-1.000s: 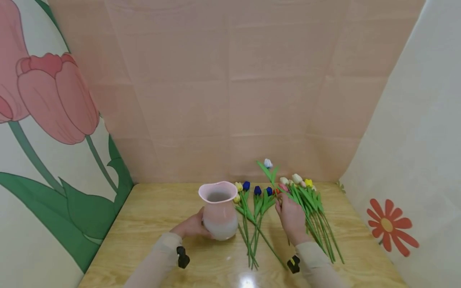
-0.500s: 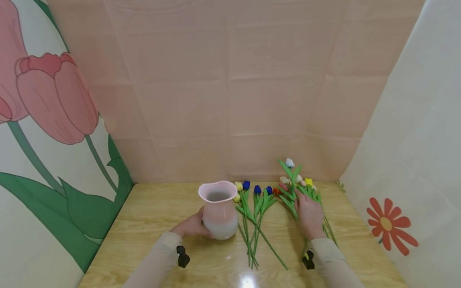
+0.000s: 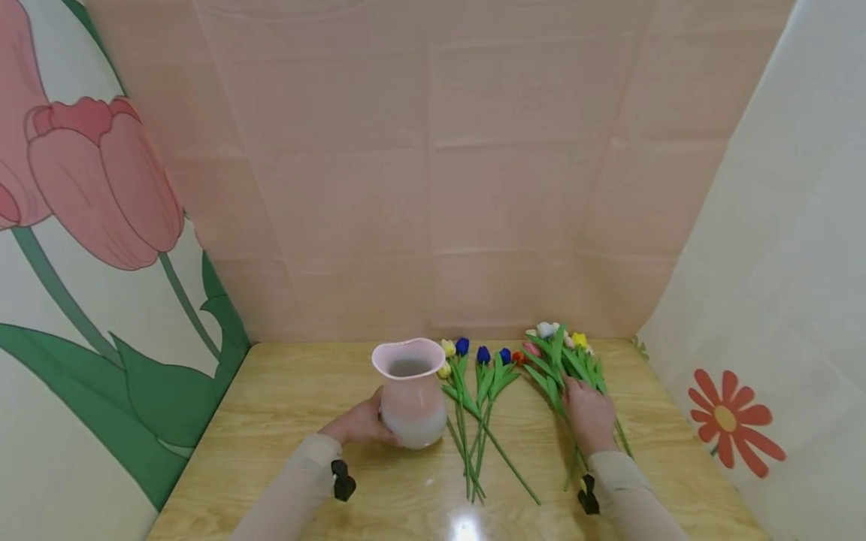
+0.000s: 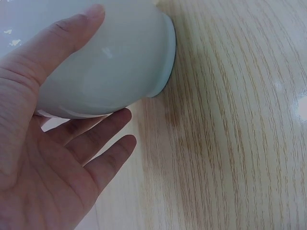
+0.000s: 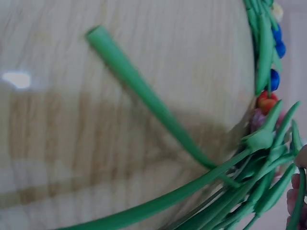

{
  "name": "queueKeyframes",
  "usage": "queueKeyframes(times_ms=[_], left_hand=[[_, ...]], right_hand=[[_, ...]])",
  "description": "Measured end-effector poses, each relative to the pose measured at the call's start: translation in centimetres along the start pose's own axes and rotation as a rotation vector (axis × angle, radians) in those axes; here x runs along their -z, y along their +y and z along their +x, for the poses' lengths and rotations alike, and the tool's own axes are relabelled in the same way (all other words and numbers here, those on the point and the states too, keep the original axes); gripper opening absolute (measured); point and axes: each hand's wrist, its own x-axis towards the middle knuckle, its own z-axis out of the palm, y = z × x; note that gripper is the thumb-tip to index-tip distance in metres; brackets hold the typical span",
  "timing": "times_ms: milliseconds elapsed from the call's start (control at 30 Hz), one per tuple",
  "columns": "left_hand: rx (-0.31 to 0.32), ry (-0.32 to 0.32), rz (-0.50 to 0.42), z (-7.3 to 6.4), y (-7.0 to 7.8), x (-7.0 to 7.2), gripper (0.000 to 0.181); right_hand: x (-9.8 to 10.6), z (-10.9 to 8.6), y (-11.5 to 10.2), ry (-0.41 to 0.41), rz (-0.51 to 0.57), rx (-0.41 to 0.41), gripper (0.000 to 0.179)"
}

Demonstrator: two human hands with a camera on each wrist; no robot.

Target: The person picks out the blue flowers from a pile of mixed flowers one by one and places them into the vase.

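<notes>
A pink-and-white vase (image 3: pixel 414 409) with a wavy rim stands left of the flowers. My left hand (image 3: pixel 365 422) holds its left side; in the left wrist view the thumb lies along the pale vase wall (image 4: pixel 112 62) and fingertips touch the other side. To the right, my right hand (image 3: pixel 590 415) pinches the stem of an artificial tulip with a pale blue-white bloom (image 3: pixel 545 329), low over a pile of other tulips. Green stems (image 5: pixel 144 96) and leaves fill much of the right wrist view, where only some fingertips (image 5: pixel 292 196) show at the right edge.
Between vase and right hand lie several tulips with dark blue blooms (image 3: pixel 483 355) and yellow blooms, their stems crossing. A red bloom (image 3: pixel 519 358) and a yellow bloom (image 3: pixel 579 340) lie near the pile. Behind the wooden table (image 3: pixel 291 391) rises a pink backdrop (image 3: pixel 433 188).
My right hand has moved right with the pale tulip and lowered it onto the pile at the right. The left hand and vase have stayed put.
</notes>
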Motion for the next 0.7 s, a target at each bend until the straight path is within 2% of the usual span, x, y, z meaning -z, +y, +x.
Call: queueKeyframes(times_ms=[133,233,367,433,533,700], left_hand=[[-0.008,-0.003,-0.012,0.0,0.0,0.1,0.11],[-0.007,-0.006,-0.02,-0.1,0.1,0.1,0.11],[0.007,-0.012,-0.027,-0.2,0.2,0.0,0.109],[0.009,-0.013,-0.027,-0.2,0.2,0.0,0.109],[0.011,-0.013,-0.023,-0.2,0.1,0.0,0.11],[0.002,-0.006,-0.02,-0.1,-0.1,0.0,0.11]], right_hand=[[0.3,-0.5,0.5,-0.177,-0.02,-0.064,0.025],[0.7,-0.8,0.7,-0.341,-0.031,-0.111,0.025],[1.0,-0.9,0.9,-0.556,-0.023,-0.177,0.033],[1.0,-0.9,1.0,-0.623,-0.017,-0.212,0.037],[0.7,-0.6,0.7,-0.628,-0.015,-0.244,0.037],[-0.1,0.1,-0.4,-0.469,-0.049,-0.222,0.034]])
